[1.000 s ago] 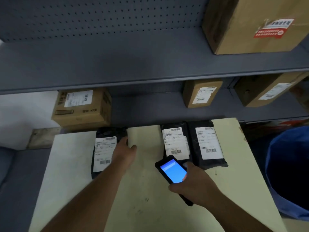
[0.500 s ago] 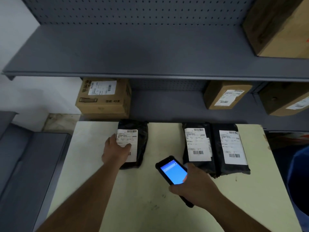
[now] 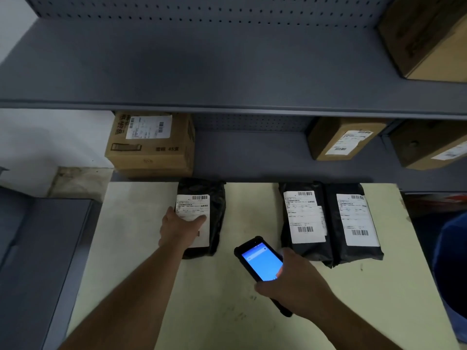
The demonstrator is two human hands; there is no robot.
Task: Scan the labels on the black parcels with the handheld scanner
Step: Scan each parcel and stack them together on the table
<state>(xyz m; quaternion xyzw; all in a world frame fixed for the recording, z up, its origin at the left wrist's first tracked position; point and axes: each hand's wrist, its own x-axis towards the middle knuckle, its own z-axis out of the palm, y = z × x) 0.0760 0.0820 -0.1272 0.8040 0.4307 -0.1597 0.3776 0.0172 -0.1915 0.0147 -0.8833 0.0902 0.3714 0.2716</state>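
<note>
The left hand (image 3: 182,224) lies spread flat on the left parcel (image 3: 202,215) at ten o'clock, steadying its label. The right hand (image 3: 295,286) grips the scanner (image 3: 260,260) mid-tabletop (image 3: 141,248); two parcels (image 3: 331,223) wait at two o'clock.

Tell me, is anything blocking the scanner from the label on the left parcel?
Partly: the left hand lies on the left parcel's label, covering its lower left. Only bare table separates the scanner from it.

two bare forearms, no sleeves in view, left grip (image 3: 180,227), right grip (image 3: 295,286) (no rings, no watch)
</note>
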